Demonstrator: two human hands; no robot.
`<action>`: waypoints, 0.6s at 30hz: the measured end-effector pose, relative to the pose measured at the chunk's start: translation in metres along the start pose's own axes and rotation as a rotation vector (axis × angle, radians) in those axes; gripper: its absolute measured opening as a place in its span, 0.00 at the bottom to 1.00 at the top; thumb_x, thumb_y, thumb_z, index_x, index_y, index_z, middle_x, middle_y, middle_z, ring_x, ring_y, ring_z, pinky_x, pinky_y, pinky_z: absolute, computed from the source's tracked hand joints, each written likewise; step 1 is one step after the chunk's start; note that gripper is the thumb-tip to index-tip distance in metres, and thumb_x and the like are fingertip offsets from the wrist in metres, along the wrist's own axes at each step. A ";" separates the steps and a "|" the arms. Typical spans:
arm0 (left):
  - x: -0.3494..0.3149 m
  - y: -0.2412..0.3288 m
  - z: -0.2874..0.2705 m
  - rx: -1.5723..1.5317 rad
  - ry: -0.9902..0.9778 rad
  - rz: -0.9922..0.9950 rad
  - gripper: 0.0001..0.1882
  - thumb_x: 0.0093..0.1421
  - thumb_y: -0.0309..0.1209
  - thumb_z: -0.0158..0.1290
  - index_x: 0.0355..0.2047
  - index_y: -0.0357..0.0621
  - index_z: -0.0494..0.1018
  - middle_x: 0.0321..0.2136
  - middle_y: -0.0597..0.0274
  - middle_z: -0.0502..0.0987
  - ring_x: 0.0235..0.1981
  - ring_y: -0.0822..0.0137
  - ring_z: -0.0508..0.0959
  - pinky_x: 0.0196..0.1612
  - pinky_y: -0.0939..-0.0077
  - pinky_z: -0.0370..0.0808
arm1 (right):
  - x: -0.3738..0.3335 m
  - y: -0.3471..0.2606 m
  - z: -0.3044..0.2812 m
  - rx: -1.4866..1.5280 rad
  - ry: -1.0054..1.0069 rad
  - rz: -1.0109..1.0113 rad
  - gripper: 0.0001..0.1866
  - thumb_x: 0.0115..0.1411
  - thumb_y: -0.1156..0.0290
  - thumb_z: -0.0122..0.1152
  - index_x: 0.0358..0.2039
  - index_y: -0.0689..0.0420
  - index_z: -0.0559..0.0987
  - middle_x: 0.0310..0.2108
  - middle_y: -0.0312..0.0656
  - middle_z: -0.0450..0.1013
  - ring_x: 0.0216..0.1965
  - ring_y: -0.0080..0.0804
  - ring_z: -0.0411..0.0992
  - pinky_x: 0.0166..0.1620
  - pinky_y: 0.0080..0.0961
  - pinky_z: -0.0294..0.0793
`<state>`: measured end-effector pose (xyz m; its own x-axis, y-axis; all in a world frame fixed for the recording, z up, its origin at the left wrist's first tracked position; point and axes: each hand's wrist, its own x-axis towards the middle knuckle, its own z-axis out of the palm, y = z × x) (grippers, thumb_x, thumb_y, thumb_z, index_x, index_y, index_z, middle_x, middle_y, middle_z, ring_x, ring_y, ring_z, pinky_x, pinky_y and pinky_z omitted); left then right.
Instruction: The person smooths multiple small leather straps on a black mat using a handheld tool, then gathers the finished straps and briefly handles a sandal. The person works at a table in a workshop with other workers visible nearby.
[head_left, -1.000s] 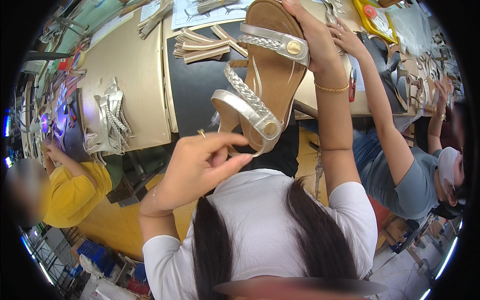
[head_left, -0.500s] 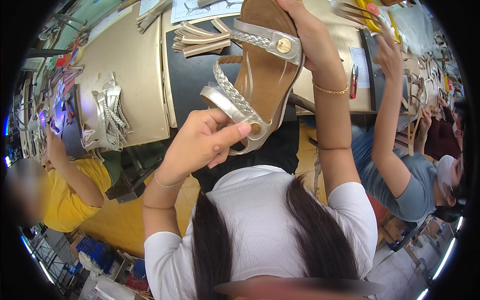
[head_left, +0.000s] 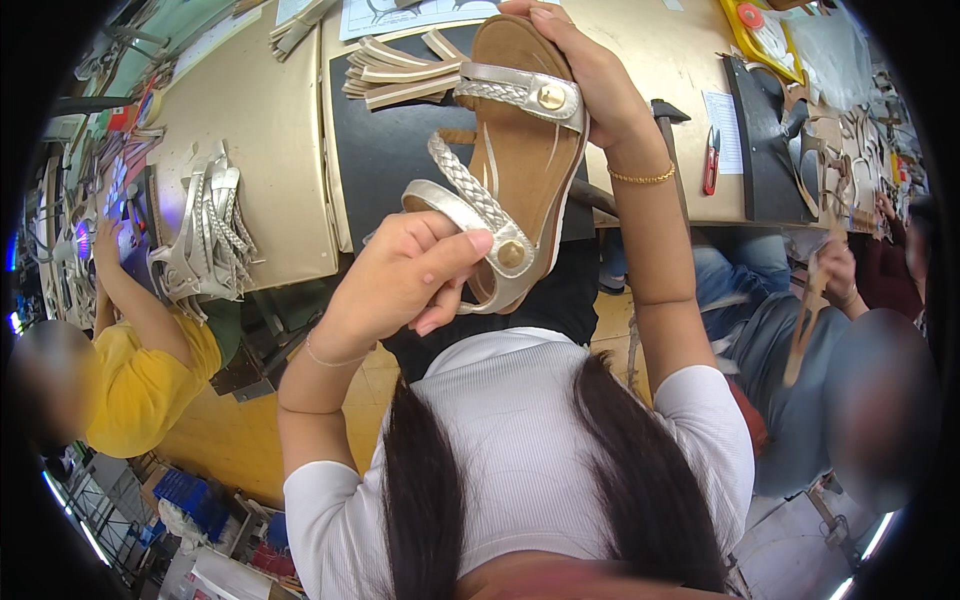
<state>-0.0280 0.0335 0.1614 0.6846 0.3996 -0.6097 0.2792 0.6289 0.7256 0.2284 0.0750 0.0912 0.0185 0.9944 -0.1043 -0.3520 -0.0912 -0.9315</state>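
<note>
A sandal (head_left: 528,150) with a brown footbed, pale sole and silver straps is held up before me, tilted, over the front of the bench. My right hand (head_left: 592,78) wraps round its upper end from the right side. Lower down, my left hand (head_left: 415,270) is closed on the silver strap, with the thumb beside a round gold button (head_left: 511,254). A plaited band runs along that strap, and a second gold button (head_left: 551,96) sits on the upper strap. Part of the lower strap is hidden behind my left fingers.
A black mat (head_left: 362,150) on the bench bears pale strips (head_left: 400,72). Silver straps (head_left: 215,225) lie to the left. On the right are a hammer (head_left: 670,110), red snips (head_left: 711,162), a black board (head_left: 765,150) and a yellow tray (head_left: 738,30). People work on both sides.
The sandal's upper end has shifted left and down with my right hand, uncovering the hammer. My left hand keeps its grip. The right-hand co-worker's raised arm has come down.
</note>
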 end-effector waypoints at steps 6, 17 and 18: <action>0.009 -0.010 0.011 0.146 0.082 0.075 0.14 0.65 0.35 0.60 0.38 0.33 0.78 0.16 0.72 0.71 0.12 0.83 0.65 0.16 0.85 0.57 | -0.002 0.002 0.003 -0.018 -0.004 -0.026 0.19 0.76 0.59 0.43 0.59 0.56 0.67 0.49 0.38 0.69 0.50 0.22 0.68 0.55 0.23 0.71; 0.004 -0.010 0.012 0.047 0.098 0.088 0.13 0.65 0.33 0.60 0.42 0.33 0.79 0.28 0.70 0.78 0.24 0.84 0.69 0.25 0.86 0.65 | -0.010 -0.006 0.014 0.012 0.029 -0.016 0.19 0.76 0.59 0.42 0.60 0.56 0.65 0.49 0.39 0.69 0.48 0.22 0.69 0.53 0.22 0.72; 0.004 -0.010 0.011 0.061 0.099 0.098 0.13 0.66 0.33 0.59 0.42 0.33 0.79 0.28 0.70 0.78 0.24 0.83 0.70 0.25 0.85 0.65 | -0.010 -0.006 0.015 0.008 0.029 -0.020 0.19 0.76 0.59 0.42 0.60 0.56 0.65 0.49 0.39 0.69 0.48 0.22 0.69 0.53 0.22 0.72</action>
<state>-0.0206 0.0212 0.1557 0.6415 0.5232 -0.5610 0.2562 0.5431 0.7996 0.2166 0.0662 0.1030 0.0526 0.9940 -0.0962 -0.3592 -0.0711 -0.9306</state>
